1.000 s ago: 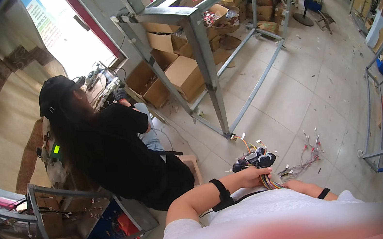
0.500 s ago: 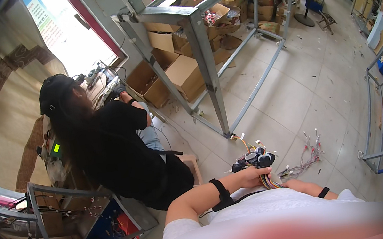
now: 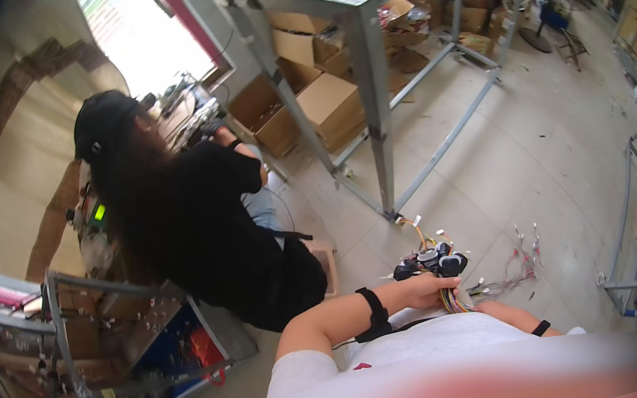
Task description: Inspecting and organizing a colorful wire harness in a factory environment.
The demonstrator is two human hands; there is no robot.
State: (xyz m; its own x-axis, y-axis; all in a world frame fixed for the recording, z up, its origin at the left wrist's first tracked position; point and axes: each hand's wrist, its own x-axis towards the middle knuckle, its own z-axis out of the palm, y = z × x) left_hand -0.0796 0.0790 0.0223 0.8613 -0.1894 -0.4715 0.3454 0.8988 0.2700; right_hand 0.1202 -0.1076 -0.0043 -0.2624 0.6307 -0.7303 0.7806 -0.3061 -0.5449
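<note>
My left hand (image 3: 431, 289) is closed around a wire harness, a bundle of multicoloured wires (image 3: 455, 302) held close in front of my body. Black round-ended connectors (image 3: 430, 265) cluster just past the fingers, and thin orange and yellow leads with white plugs stick out beyond them. To the right, thin red and grey wires (image 3: 519, 264) with small tips trail out over the floor side. My right forearm (image 3: 510, 317), with a black strap at it, reaches in toward the bundle from the lower right. Its hand is mostly hidden behind the wires and my shirt, so the fingers do not show.
A grey metal frame (image 3: 377, 109) stands ahead, with cardboard boxes (image 3: 330, 108) behind it. At left a person in black (image 3: 199, 216) sits working at a bench. A rack with a blue bin (image 3: 169, 354) is lower left; another metal rack (image 3: 636, 228) stands at the right.
The surroundings have shifted slightly rightward in the view. My left hand keeps its grip on the wire harness, and both arms hold nearly the same pose.
</note>
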